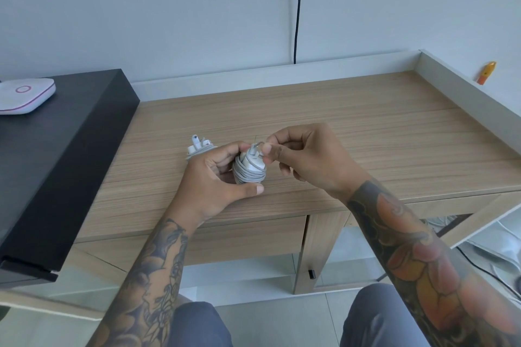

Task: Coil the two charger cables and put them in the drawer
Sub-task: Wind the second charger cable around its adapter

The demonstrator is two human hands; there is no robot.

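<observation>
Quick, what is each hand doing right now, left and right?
Left hand: grips the charger with its cable wound round it.
Right hand: pinches the loose cable end at the top of that charger.

The desk looks like pale wood-grain laminate, matt, with fine streaks running along its top; its drawer front below wears the same finish; on the desk, the wound charger is smooth white plastic with a soft sheen, its cord a duller grey-white rubbery coil; left of the desk, the cabinet is flat black and matt; the white device on it is glossy plastic; beneath the desk, the floor tiles shine.
</observation>
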